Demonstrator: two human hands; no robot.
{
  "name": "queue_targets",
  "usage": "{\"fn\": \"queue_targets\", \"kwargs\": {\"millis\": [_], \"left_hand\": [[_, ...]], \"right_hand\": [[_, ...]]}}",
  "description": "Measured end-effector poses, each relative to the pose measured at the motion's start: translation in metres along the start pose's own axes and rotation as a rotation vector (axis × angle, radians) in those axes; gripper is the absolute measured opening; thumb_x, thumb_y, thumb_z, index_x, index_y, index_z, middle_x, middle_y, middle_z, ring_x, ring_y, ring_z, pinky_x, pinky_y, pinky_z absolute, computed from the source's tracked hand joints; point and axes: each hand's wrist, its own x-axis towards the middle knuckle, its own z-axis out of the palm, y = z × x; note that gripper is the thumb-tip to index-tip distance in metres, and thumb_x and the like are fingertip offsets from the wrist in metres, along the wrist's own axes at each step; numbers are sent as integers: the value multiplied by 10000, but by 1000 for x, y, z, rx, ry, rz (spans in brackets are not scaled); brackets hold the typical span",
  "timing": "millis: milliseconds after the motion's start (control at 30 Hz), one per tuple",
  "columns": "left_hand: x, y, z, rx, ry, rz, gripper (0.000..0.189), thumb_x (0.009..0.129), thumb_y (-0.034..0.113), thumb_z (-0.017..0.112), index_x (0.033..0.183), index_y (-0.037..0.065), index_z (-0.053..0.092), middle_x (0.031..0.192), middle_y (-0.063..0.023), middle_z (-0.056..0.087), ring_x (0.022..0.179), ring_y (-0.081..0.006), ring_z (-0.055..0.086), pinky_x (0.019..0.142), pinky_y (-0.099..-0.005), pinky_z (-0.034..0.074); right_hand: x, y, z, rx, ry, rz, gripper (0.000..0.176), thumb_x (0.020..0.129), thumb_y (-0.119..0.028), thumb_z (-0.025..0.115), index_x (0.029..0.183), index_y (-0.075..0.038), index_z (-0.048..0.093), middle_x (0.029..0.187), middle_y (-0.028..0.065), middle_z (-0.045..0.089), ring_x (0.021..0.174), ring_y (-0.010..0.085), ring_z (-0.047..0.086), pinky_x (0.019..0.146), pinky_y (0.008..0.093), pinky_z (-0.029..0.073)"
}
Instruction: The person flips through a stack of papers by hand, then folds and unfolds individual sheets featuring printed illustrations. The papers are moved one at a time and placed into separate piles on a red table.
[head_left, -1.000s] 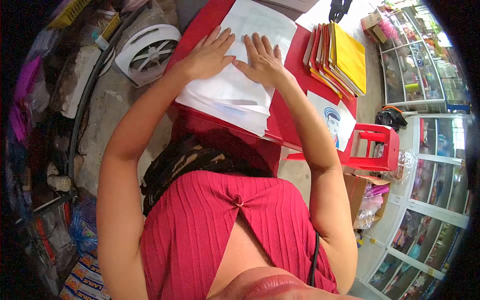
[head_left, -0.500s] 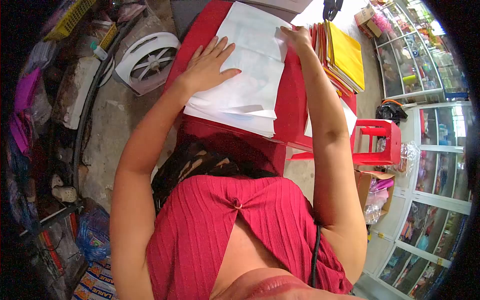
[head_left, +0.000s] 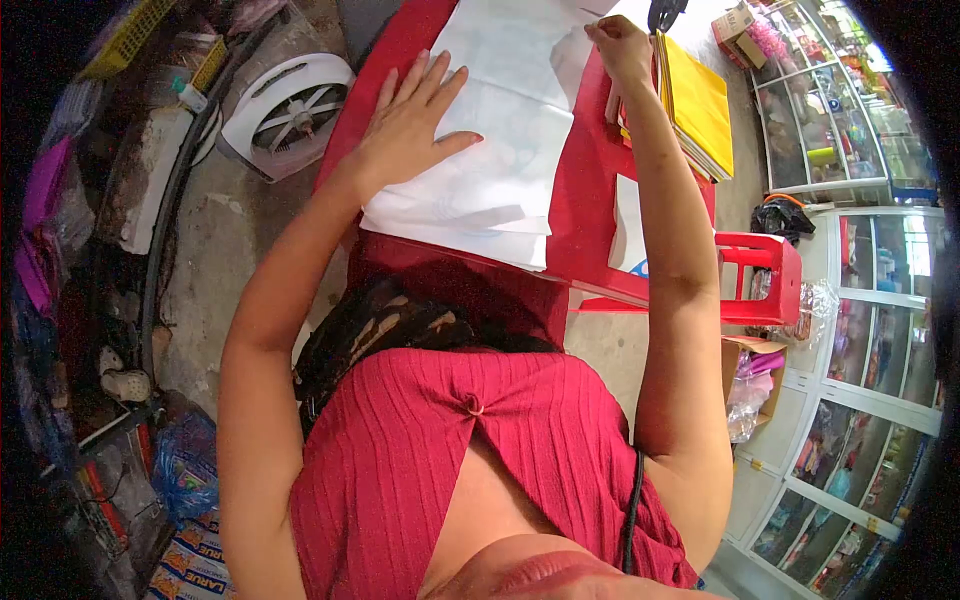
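A stack of large white paper sheets lies on the red table, with faint print showing through. My left hand rests flat on the left side of the stack, fingers spread and thumb out. At the upper right, my right hand pinches the edge of the top sheet, which is bent up a little there. The lower edges of the sheets fan out unevenly. Partly behind my right forearm, another white sheet with a blue mark lies near the table's right edge.
Yellow folders or envelopes are piled right of my right hand. A red plastic stool stands by the table, with an open cardboard box below it. Glass cabinets line the right; a white fan-like object sits at left.
My right hand has moved up and slightly right, bending up the top sheet's right edge. More of the small sheet with the blue mark shows. My left hand stays flat on the stack.
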Motion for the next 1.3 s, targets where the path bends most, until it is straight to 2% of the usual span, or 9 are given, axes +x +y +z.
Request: {"fn": "queue_targets", "kwargs": {"millis": [67, 100, 300, 567, 700, 800, 867, 967, 1300], "left_hand": [[0, 3, -11, 147, 71, 80, 801, 904, 553, 625, 1523, 109, 377, 1646, -125, 199, 1533, -326, 102, 1215, -534, 143], [0, 6, -19, 147, 69, 83, 801, 904, 553, 625, 1523, 109, 377, 1646, -125, 199, 1533, -326, 102, 1215, -534, 143], [-45, 29, -63, -150, -254, 459, 768, 817, 516, 731, 1413, 80, 517, 1521, -137, 445, 1450, -323, 354, 1202, -544, 204], [-73, 32, -44, -54, -260, 447, 585, 857, 247, 685, 1393, 77, 527, 1455, -134, 505, 1388, -313, 432, 1155, -516, 326], [-72, 36, -39, -49, -72, 489, 466, 861, 157, 643, 1316, 77, 586, 1334, -124, 599, 1255, -308, 549, 1077, -469, 413], [-77, 37, -38, -34, 35, 518, 382, 864, 150, 616, 1238, 75, 637, 1249, -123, 655, 1179, -302, 607, 1029, -447, 453], [-85, 40, -37, -29, 58, 516, 366, 861, 147, 607, 1217, 74, 647, 1238, -124, 660, 1176, -297, 609, 1031, -441, 453], [-95, 44, -40, -27, 1, 471, 390, 859, 108, 635, 1248, 78, 633, 1333, -109, 607, 1271, -292, 548, 1084, -448, 424], [-106, 50, -46, -49, -6, 432, 373, 846, 83, 642, 1217, 119, 668, 1336, -82, 615, 1278, -269, 553, 1102, -448, 421]], "right_hand": [[2, -7, -3, 230, -82, 152, 276, 861, -169, 752, 1092, -30, 693, 947, 46, 732, 835, 116, 674, 744, 265, 524], [3, -8, 2, 363, -58, 66, 297, 883, -135, 728, 1119, -10, 598, 879, 99, 678, 684, 214, 707, 545, 285, 542], [-14, -37, -8, 454, -75, 91, 158, 907, -63, 657, 1037, -12, 583, 898, 88, 673, 746, 183, 709, 610, 303, 560], [-36, -37, -11, 473, -74, 39, 165, 924, -108, 648, 1042, -4, 599, 925, 82, 682, 789, 152, 688, 671, 302, 559], [-52, -41, -30, 213, 7, -125, 212, 930, -157, 667, 1059, 0, 606, 960, 91, 693, 789, 147, 662, 693, 314, 552], [-98, -71, -56, 582, -120, -14, 288, 901, -192, 721, 1096, -11, 610, 969, 89, 690, 804, 157, 628, 725, 341, 543], [-129, -55, -53, 263, -116, -348, 213, 890, -76, 687, 1093, -13, 680, 1118, 84, 710, 994, 170, 688, 809, 293, 539], [-171, -53, -46, 173, -124, -580, 178, 875, -3, 635, 1037, -47, 695, 1148, 125, 692, 982, 295, 687, 851, 348, 541], [-211, -49, -27, -86, -128, -634, 193, 838, -79, 698, 1030, -103, 702, 1216, 48, 681, 1025, 277, 631, 888, 410, 484]]}}
